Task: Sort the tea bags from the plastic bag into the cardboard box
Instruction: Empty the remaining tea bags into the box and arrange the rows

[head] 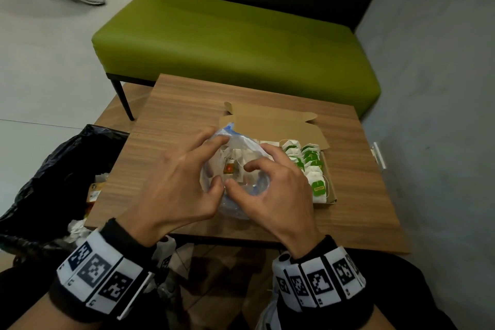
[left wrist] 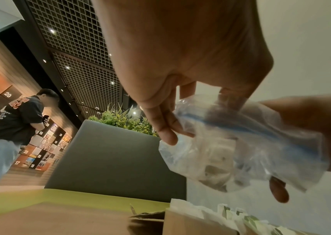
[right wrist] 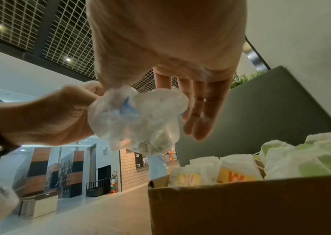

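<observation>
holding the plastic bag (head: 235, 169) above the near-left end of the cardboard box (head: 273, 126), the left hand (head: 176, 185) is pinching its rim while the right hand (head: 278, 187), fingers curled, is spreading the mouth. next likely: picking out a tea bag (head: 230, 167). green-tagged rows (head: 308, 161) are crowding the right side; the table (head: 187, 104) is lying open beyond.

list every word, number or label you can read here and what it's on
"11", "20", "13", "17": wall panels behind the bystander, left wrist view.
"20", "12", "17": wall panels, right wrist view.
"W": yellow tea bag tags in the cardboard box.
Green tea bag tags: print too small.
Bystander's shirt: lettering blurred.
Wristband markers: patterns only.
Plastic bag: no readable text.
</observation>
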Motion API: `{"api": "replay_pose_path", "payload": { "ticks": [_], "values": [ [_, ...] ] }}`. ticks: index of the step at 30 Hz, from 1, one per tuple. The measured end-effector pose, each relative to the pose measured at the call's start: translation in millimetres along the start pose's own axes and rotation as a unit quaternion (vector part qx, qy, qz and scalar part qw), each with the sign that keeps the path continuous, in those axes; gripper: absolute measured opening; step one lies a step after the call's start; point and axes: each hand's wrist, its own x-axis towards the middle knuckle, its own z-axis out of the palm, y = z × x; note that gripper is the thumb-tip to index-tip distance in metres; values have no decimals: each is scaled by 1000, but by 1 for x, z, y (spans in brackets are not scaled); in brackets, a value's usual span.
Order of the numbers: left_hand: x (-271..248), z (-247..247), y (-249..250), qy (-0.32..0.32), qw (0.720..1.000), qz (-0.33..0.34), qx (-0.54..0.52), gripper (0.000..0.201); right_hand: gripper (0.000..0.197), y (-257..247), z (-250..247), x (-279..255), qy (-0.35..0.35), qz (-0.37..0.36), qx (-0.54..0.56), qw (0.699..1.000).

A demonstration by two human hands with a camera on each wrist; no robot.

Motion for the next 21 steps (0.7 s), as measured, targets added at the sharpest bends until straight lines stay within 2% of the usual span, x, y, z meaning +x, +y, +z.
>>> {"api": "replay_pose_path", "payload": {
  "ticks": [6,9,13,17,21],
  "values": [
    [-2,-1,2,-16,1000,-2,9,59,31,2,3,2,-14,14,-53,998],
    [-1,-2,2,-20,1000,-9,1,59,24,7,5,4,12,17,-24,1000],
    [0,-2,1,-27,999,-15,-10,61,23,10,8,6,48,21,41,998],
    [0,-1,1,-32,999,-22,-30,61,45,7,11,6,6,36,51,998],
    [-1,1,3,-34,999,-18,-35,62,31,8,17,4,-28,31,8,999]
  ]
}}
